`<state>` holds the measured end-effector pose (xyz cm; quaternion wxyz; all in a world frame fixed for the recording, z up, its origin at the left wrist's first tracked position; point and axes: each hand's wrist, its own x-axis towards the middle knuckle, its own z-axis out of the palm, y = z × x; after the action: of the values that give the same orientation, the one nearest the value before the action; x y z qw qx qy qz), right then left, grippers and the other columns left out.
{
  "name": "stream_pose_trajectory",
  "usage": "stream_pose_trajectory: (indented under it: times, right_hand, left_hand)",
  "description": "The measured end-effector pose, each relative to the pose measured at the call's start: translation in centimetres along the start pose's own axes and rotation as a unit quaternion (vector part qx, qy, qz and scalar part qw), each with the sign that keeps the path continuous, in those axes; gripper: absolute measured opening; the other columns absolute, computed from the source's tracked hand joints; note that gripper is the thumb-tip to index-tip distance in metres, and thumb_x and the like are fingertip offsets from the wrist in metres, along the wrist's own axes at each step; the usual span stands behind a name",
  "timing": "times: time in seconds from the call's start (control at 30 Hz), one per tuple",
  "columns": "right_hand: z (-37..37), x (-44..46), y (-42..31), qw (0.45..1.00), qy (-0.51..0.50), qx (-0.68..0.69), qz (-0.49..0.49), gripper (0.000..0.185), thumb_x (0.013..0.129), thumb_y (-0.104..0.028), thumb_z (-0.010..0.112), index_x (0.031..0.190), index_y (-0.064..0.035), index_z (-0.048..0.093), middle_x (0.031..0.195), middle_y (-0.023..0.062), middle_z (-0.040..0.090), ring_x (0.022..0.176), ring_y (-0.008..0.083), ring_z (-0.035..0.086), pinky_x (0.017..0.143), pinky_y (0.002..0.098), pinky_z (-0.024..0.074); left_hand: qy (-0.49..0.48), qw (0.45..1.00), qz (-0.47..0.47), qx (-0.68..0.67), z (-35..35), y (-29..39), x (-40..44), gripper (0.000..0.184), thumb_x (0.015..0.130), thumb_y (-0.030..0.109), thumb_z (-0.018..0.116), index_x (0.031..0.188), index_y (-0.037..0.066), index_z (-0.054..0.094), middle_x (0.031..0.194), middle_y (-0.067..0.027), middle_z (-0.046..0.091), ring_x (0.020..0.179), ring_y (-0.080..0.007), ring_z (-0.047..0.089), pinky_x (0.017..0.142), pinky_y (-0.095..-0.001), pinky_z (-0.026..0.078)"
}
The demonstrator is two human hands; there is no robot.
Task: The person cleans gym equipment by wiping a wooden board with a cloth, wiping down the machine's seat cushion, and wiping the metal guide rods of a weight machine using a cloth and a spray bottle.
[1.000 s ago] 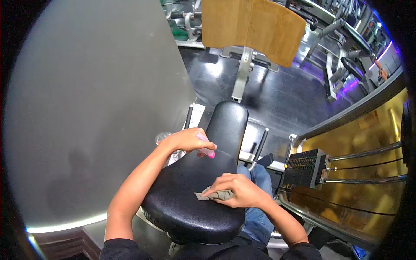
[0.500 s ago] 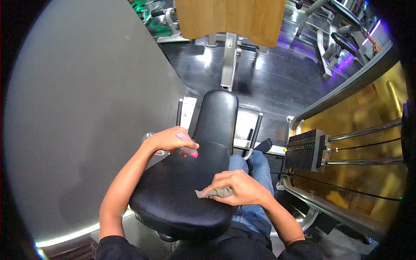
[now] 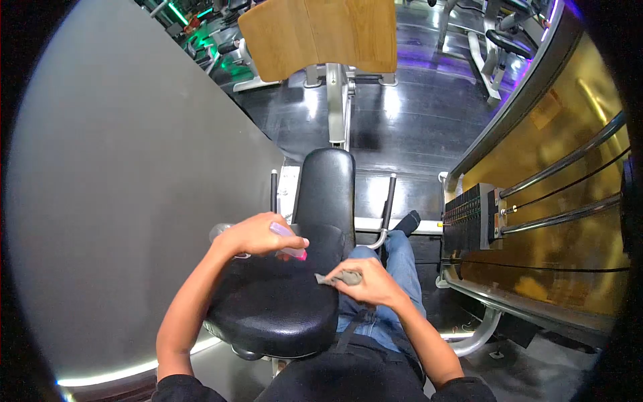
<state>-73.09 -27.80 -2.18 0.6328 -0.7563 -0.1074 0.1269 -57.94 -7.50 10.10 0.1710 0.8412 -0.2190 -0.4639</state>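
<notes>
My left hand (image 3: 258, 236) is closed around a spray bottle (image 3: 284, 231) with a pale lilac head and a pink nozzle. The bottle's clear body shows behind the wrist, and the rest is hidden by the hand. It is held above the black padded bench (image 3: 268, 315), nozzle pointing right. Bunched in my right hand (image 3: 372, 281) is a grey cloth (image 3: 345, 277), its loose corner at the right side of the pad. Whether the cloth touches the pad I cannot tell.
Black handles (image 3: 389, 201) stand on both sides of the bench's long pad (image 3: 325, 191). A grey wall panel (image 3: 134, 167) rises at left. To the right is a weight stack (image 3: 465, 218) with metal guide rods. A wooden board (image 3: 321, 37) is ahead, and gym machines stand beyond.
My right hand with the cloth has moved forward along the pad, toward its right edge. My left hand still holds the spray bottle over the pad. The camera view has shifted.
</notes>
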Motion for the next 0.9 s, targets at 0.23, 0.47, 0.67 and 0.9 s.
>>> stream_pose_trajectory:
  times: [0.23, 0.47, 0.67, 0.9]
  right_hand:
    - [3.9, -2.6, 2.8, 0.985, 0.156, 0.075, -0.002, 0.017, 0.085, -0.015, 0.067, 0.098, -0.004, 0.063, 0.086, 0.0148, 0.069, 0.081, 0.0263, 0.069, 0.071, 0.0354, 0.0505]
    - [7.9, -0.1, 5.7, 0.934, 0.292, 0.116, 0.168, 0.017, 0.093, -0.018, 0.061, 0.096, -0.0024, 0.057, 0.076, 0.0097, 0.061, 0.072, 0.0145, 0.057, 0.067, 0.0326, 0.0455]
    - [8.4, -4.2, 0.7, 0.926, 0.268, 0.24, 0.112, 0.009, 0.092, -0.007, 0.056, 0.099, -0.0016, 0.055, 0.09, 0.0043, 0.061, 0.086, 0.0092, 0.055, 0.078, 0.0269, 0.0452]
    - [8.9, -1.2, 4.2, 0.93, 0.321, 0.17, 0.057, 0.011, 0.089, -0.004, 0.055, 0.099, -0.0006, 0.055, 0.093, 0.016, 0.064, 0.09, 0.0272, 0.064, 0.08, 0.0362, 0.047]
  left_hand:
    - [-0.061, 0.996, -0.061, -0.035, 1.4, 1.3, 0.7, 0.047, 0.082, 0.054, 0.06, 0.079, 0.009, 0.076, 0.061, -0.0014, 0.063, 0.048, -0.0125, 0.05, 0.046, -0.0285, 0.039]
    - [-0.059, 0.992, 0.01, -0.108, -0.3, 0.7, 1.3, 0.042, 0.087, 0.044, 0.06, 0.085, 0.005, 0.077, 0.064, -0.0025, 0.065, 0.053, -0.0108, 0.051, 0.047, -0.0275, 0.038]
    - [-0.053, 0.992, -0.002, -0.11, -0.7, -0.5, 1.9, 0.045, 0.086, 0.044, 0.061, 0.079, 0.002, 0.075, 0.06, -0.0038, 0.064, 0.047, -0.0109, 0.051, 0.045, -0.0274, 0.037]
    - [-0.059, 0.99, -0.016, -0.128, -0.2, -2.3, 2.6, 0.042, 0.087, 0.042, 0.061, 0.079, 0.003, 0.075, 0.06, -0.0034, 0.065, 0.046, -0.0104, 0.051, 0.045, -0.0262, 0.038]
